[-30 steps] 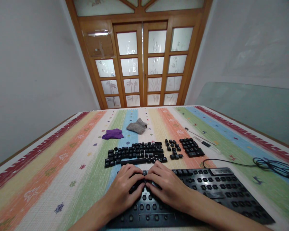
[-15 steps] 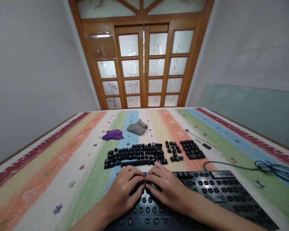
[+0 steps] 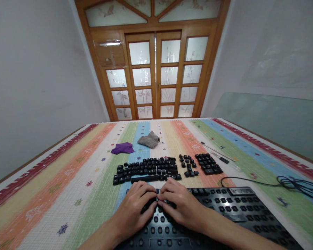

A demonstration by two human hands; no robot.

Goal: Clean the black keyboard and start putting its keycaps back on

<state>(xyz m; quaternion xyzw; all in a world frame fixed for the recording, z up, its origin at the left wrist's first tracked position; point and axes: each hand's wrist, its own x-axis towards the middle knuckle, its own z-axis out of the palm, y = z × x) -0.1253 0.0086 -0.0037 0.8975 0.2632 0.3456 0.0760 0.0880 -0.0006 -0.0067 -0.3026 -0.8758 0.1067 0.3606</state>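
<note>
A black keyboard [image 3: 234,218] with most of its keycaps off lies at the table's near edge, its bare key posts showing. Some caps still sit along its top row. My left hand [image 3: 134,206] and my right hand [image 3: 182,205] rest over its upper left part. The thumbs and forefingers of both meet in a pinch near the top row; whatever is between them is too small or hidden to make out. Just beyond my fingers, loose black keycaps [image 3: 148,168] are laid out in keyboard order, with a smaller cluster [image 3: 187,164] and a number-pad block [image 3: 208,163] to the right.
A purple cloth [image 3: 122,148] and a grey cloth [image 3: 148,140] lie farther back. Right of the keycaps are a thin rod-like tool [image 3: 219,151] and a small black piece [image 3: 224,160]. The keyboard's cable [image 3: 299,185] is coiled at the right on the striped tablecloth [image 3: 67,189].
The view has tilted up slightly, so everything sits a little lower. Both hands keep nearly the same pose over the keyboard, with only small finger shifts.
</note>
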